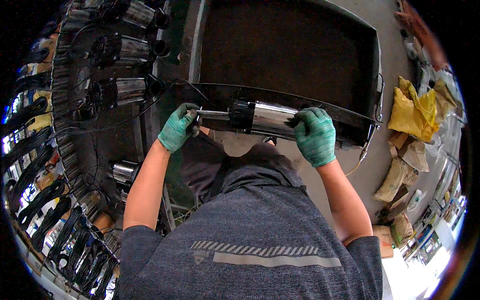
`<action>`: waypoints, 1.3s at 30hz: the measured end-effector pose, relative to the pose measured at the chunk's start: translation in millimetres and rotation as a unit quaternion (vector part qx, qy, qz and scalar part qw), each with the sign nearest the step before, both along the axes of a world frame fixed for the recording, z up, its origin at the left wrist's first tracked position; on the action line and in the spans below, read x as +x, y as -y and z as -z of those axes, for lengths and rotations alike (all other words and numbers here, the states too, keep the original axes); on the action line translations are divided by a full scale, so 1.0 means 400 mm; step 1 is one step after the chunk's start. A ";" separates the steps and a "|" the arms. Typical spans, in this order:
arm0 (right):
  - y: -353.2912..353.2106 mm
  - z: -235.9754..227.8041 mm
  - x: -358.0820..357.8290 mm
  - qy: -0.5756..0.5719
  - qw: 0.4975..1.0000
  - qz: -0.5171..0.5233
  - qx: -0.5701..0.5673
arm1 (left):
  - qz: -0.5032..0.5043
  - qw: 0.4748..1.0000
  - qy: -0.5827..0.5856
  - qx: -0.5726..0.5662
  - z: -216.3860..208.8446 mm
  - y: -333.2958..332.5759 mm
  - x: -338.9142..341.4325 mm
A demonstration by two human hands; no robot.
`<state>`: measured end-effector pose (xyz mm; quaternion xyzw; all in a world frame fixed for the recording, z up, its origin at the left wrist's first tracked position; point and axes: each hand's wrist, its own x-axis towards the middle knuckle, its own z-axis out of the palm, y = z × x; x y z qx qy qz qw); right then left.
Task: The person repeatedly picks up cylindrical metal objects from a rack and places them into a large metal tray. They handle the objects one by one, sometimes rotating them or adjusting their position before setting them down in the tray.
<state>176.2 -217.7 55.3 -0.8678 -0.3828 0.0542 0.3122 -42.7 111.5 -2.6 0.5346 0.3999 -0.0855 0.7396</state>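
Observation:
A shiny metal cylinder (274, 119) with a black ribbed end collar (241, 115) lies crosswise in front of me, along the near edge of a dark tray. From the collar a thin metal shaft (214, 114) runs out to the left. My left hand (177, 129), in a green glove, is closed at the far tip of that shaft. My right hand (316, 137), gloved alike, is closed on a dark bristled brush (292, 121) whose bristles touch the right part of the cylinder. The palm hides the rest of the brush.
Beyond the cylinder stands a big dark tray (378, 60) with a raised rim. Similar metal cylinders (131, 91) with black ends lie on the left bench, past which hang several black cable coils (37, 187). Yellow sacks (412, 112) and cardboard lie on the right-hand floor.

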 end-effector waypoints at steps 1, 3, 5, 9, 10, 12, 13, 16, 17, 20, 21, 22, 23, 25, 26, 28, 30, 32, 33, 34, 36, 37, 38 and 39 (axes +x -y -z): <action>0.000 0.001 -0.001 0.001 1.000 0.001 -0.002 | 0.010 1.000 0.016 0.002 0.009 -0.008 -0.014; 0.000 -0.001 -0.001 -0.001 1.000 0.003 -0.008 | -0.029 0.998 -0.046 0.035 0.023 -0.047 -0.033; 0.000 -0.002 -0.001 0.001 1.000 0.003 -0.008 | -0.037 0.988 -0.105 0.108 0.021 -0.079 -0.050; -0.001 0.000 -0.005 0.004 1.000 0.009 -0.012 | -0.080 0.985 -0.124 0.086 0.034 -0.141 -0.078; -0.001 0.001 -0.006 0.002 1.000 0.012 -0.016 | -0.096 0.984 -0.124 0.089 0.046 -0.150 -0.072; -0.003 0.002 -0.004 0.002 1.000 0.008 -0.011 | -0.134 0.978 -0.125 0.096 0.031 -0.144 -0.022; -0.002 0.002 -0.004 0.003 1.000 0.007 -0.008 | -0.142 0.967 -0.177 0.115 0.016 -0.143 0.013; 0.005 0.009 -0.004 -0.001 1.000 0.008 -0.020 | -0.106 0.962 -0.195 0.159 0.003 -0.149 0.064; 0.002 0.005 -0.005 -0.004 1.000 0.006 -0.016 | -0.108 0.962 -0.186 0.166 0.011 -0.153 0.059; -0.004 0.000 -0.005 -0.007 1.000 0.001 -0.004 | -0.063 0.969 -0.229 0.062 0.038 -0.154 0.060; -0.001 0.005 -0.005 -0.001 1.000 0.001 -0.002 | -0.018 0.969 -0.234 0.075 0.084 -0.178 0.048; 0.000 0.006 -0.004 0.004 1.000 0.001 0.000 | 0.047 0.951 -0.229 0.205 0.116 -0.200 0.013; 0.000 0.003 -0.004 0.003 1.000 0.002 -0.003 | 0.114 0.912 -0.217 0.329 0.112 -0.205 0.008; -0.004 -0.007 -0.005 0.000 1.000 0.002 -0.008 | 0.280 0.799 -0.302 0.438 0.101 -0.233 0.008; 0.002 -0.004 -0.005 0.005 1.000 0.006 -0.003 | 0.253 0.798 -0.255 0.485 0.069 -0.219 0.015; 0.000 0.006 -0.003 0.018 1.000 0.012 0.012 | 0.192 0.782 -0.156 0.571 0.013 -0.187 0.032; -0.001 0.007 -0.003 0.009 1.000 0.007 0.012 | 0.210 0.767 -0.085 0.601 -0.019 -0.183 0.083; 0.002 0.003 0.001 0.006 1.000 0.005 0.011 | 0.268 0.710 -0.009 0.651 -0.040 -0.191 0.137; -0.001 -0.001 0.000 0.006 1.000 0.003 0.010 | 0.359 0.703 -0.058 0.611 -0.053 -0.203 0.166; -0.003 -0.006 0.000 0.007 1.000 0.001 0.009 | 0.400 0.683 -0.069 0.608 -0.041 -0.221 0.181; -0.004 -0.008 -0.001 0.002 1.000 0.004 0.012 | 0.484 0.633 -0.089 0.598 -0.038 -0.250 0.210; -0.005 -0.009 -0.001 -0.001 1.000 0.004 0.014 | 0.487 0.614 -0.092 0.615 -0.042 -0.258 0.208; -0.005 -0.005 0.000 -0.002 1.000 0.004 0.017 | 0.489 0.600 -0.094 0.626 -0.061 -0.252 0.216; -0.002 -0.002 0.001 -0.004 1.000 0.004 0.020 | 0.492 0.587 -0.095 0.636 -0.087 -0.238 0.216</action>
